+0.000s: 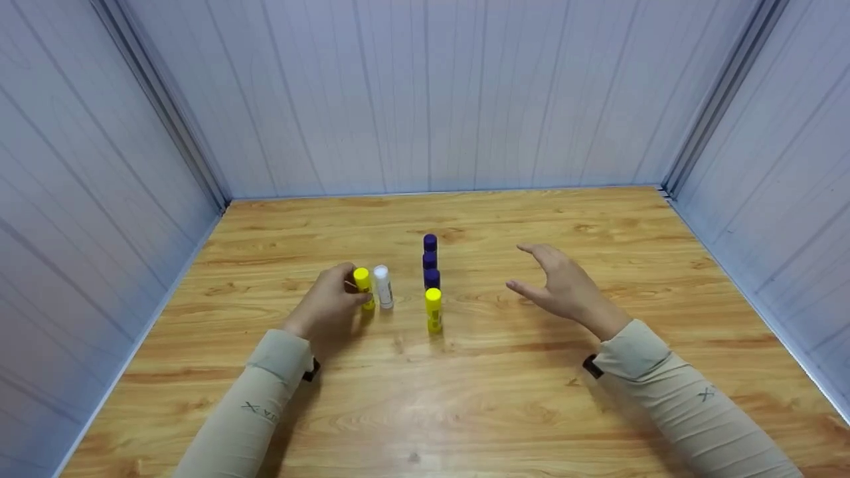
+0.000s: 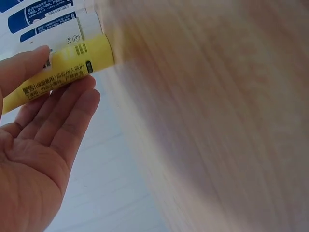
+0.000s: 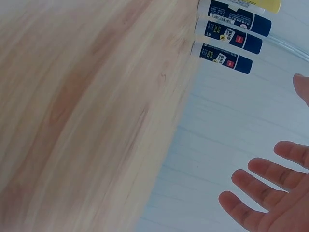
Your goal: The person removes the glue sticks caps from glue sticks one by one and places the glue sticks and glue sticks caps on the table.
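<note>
My left hand [image 1: 329, 300] holds a yellow glue stick [image 1: 362, 281] upright between thumb and fingers, its base at the wooden table. Close by on its right stands a white glue stick [image 1: 383, 287]. Toward the middle, another yellow glue stick [image 1: 433, 311] is at the front of a row, with dark-blue-capped glue sticks [image 1: 430, 243] behind it. In the right wrist view these blue glue sticks [image 3: 219, 55] show printed labels. My right hand [image 1: 564, 285] hovers to the right of the row, holding nothing, its thumb and fingers spread apart.
The wooden table [image 1: 425, 411] reaches back to a pale panelled wall [image 1: 425, 99]. Side walls [image 1: 73, 219] close it in on the left and right. A dark band [image 1: 593, 366] shows under the right sleeve cuff.
</note>
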Tool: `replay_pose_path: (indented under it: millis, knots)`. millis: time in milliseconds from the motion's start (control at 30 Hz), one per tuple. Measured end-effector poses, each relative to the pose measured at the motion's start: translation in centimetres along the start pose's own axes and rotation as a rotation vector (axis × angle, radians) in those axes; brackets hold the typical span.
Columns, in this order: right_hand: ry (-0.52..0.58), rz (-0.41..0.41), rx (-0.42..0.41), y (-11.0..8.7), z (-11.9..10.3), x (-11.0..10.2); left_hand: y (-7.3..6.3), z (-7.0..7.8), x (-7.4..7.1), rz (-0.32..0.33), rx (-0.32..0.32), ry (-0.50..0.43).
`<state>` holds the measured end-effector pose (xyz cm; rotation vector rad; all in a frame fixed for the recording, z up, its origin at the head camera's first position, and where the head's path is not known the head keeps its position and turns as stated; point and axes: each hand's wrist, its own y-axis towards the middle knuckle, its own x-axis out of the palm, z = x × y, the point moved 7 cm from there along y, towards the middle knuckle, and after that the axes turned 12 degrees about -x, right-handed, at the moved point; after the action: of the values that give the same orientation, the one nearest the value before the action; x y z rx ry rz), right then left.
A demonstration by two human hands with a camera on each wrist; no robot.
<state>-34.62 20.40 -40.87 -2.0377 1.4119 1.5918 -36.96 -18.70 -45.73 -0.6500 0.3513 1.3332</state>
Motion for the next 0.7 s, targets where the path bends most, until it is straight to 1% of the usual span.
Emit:
replay_pose_path:
  millis: [167,367,500,567,700]
  knots:
    - [0.005,0.025,-0.001,0.5,0.4,-1.0,-0.2,0.5,-1.3,0.056,0.004,-0.028]
    - [0.042,0.045,0.018,1.3,0.5,-2.3,-0.8,1.9,-3.0,0.129,0.036,-0.063]
    - [0.065,0.055,0.027,1.8,0.2,-2.9,-1.5,3.3,-3.7,0.169,0.082,-0.078]
    - [0.074,0.065,0.024,2.1,-0.1,-3.2,-1.9,4.2,-3.9,0.187,0.120,-0.074]
    - [0.114,0.104,-0.001,2.6,-0.9,-3.9,-2.6,6.2,-4.0,0.203,0.193,-0.069]
